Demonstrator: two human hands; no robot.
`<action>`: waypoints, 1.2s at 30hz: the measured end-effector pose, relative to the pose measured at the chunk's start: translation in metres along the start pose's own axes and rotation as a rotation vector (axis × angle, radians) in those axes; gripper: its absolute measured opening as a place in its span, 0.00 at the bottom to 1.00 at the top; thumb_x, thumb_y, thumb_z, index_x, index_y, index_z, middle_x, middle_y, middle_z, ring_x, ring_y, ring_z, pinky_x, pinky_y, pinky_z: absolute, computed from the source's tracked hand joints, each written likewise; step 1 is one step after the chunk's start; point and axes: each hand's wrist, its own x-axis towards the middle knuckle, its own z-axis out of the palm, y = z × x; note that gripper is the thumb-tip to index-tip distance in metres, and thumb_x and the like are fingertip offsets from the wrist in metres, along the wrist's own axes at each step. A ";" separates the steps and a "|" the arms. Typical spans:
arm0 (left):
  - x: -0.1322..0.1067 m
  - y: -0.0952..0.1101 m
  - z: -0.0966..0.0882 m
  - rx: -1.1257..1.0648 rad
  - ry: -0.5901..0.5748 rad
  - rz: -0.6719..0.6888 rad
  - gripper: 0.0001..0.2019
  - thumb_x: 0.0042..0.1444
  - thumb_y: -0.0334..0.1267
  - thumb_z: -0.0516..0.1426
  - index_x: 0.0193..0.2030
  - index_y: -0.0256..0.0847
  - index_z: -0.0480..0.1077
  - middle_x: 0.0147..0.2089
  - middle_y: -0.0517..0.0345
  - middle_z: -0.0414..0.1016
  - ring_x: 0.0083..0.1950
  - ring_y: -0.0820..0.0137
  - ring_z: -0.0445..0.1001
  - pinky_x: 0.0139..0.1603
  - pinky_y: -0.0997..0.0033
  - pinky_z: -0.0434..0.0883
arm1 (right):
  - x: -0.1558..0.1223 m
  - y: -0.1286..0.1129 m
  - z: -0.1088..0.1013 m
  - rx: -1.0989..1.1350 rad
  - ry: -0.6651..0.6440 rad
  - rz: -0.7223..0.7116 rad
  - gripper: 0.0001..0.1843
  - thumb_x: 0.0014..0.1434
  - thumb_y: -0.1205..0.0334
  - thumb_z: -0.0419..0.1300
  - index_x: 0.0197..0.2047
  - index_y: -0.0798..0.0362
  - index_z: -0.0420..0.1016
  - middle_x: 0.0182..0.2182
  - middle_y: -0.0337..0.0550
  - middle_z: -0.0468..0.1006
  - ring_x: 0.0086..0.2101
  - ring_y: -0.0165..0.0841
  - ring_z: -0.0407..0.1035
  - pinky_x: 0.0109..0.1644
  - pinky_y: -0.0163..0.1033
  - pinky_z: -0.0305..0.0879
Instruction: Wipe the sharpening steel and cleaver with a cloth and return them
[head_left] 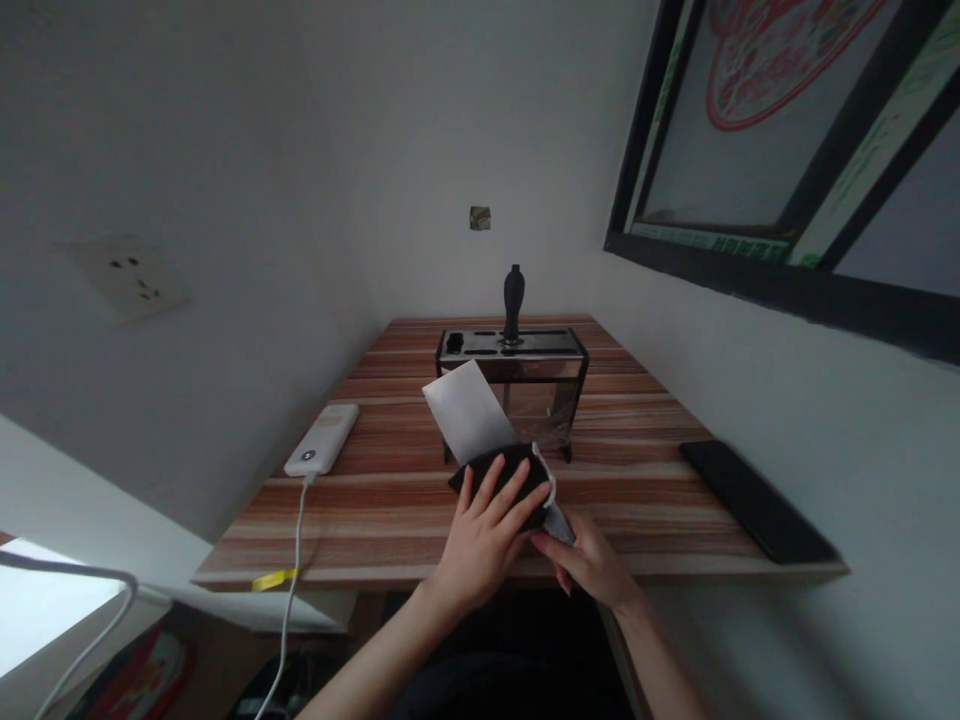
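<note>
A cleaver with a broad, pale metal blade [469,410] slants up and left over the front of the table. Around its lower part lies a black cloth [517,455] with a whitish edge on its right side. My left hand [487,535] rests over this cloth, fingers spread across it and holding it against the blade; the thumb is mostly hidden. With closed fingers, my right hand [589,560] grips the grey handle [559,525] at the lower right. Just behind the blade stands a knife holder [540,345] with a black-handled tool [514,300] upright in its top.
On the wood-grain table [375,515], a white power bank [322,440] with a white cable [298,530] lies left. A black phone-like slab [757,500] lies at the right edge. Yellow tape [274,580] sticks to the front edge. Walls stand at the back and both sides.
</note>
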 end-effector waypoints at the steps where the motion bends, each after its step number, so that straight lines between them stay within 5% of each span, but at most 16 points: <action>1: -0.002 0.001 -0.001 0.002 -0.011 0.018 0.27 0.60 0.39 0.52 0.65 0.53 0.50 0.67 0.59 0.54 0.70 0.59 0.42 0.66 0.47 0.43 | 0.000 0.001 0.000 -0.004 0.008 0.002 0.17 0.52 0.47 0.58 0.31 0.53 0.63 0.11 0.27 0.61 0.10 0.24 0.57 0.13 0.28 0.54; 8: -0.008 0.002 -0.007 -0.060 -0.097 0.146 0.27 0.62 0.37 0.50 0.66 0.51 0.48 0.68 0.60 0.53 0.70 0.62 0.41 0.67 0.49 0.42 | 0.001 0.010 -0.001 0.015 0.011 -0.004 0.13 0.50 0.52 0.58 0.29 0.53 0.63 0.11 0.29 0.63 0.10 0.25 0.58 0.13 0.29 0.53; 15: -0.006 0.000 -0.002 -0.047 -0.125 0.106 0.30 0.61 0.35 0.49 0.68 0.50 0.42 0.70 0.60 0.46 0.71 0.60 0.37 0.66 0.47 0.42 | 0.001 0.001 0.000 0.003 0.011 -0.004 0.13 0.51 0.52 0.58 0.30 0.53 0.63 0.10 0.28 0.62 0.10 0.24 0.57 0.13 0.28 0.53; 22: 0.010 -0.007 -0.003 -0.041 -0.036 -0.055 0.31 0.60 0.33 0.49 0.68 0.48 0.41 0.71 0.54 0.43 0.71 0.56 0.32 0.65 0.43 0.42 | 0.001 -0.001 0.000 -0.008 -0.009 0.017 0.18 0.53 0.47 0.59 0.33 0.54 0.64 0.13 0.27 0.60 0.11 0.23 0.57 0.13 0.27 0.54; 36: 0.058 -0.059 -0.030 -0.077 0.183 -0.215 0.27 0.63 0.34 0.46 0.68 0.46 0.44 0.71 0.53 0.38 0.71 0.58 0.30 0.66 0.43 0.35 | 0.001 0.009 -0.001 0.003 -0.003 0.029 0.19 0.53 0.45 0.59 0.31 0.53 0.62 0.15 0.27 0.59 0.11 0.22 0.58 0.12 0.27 0.53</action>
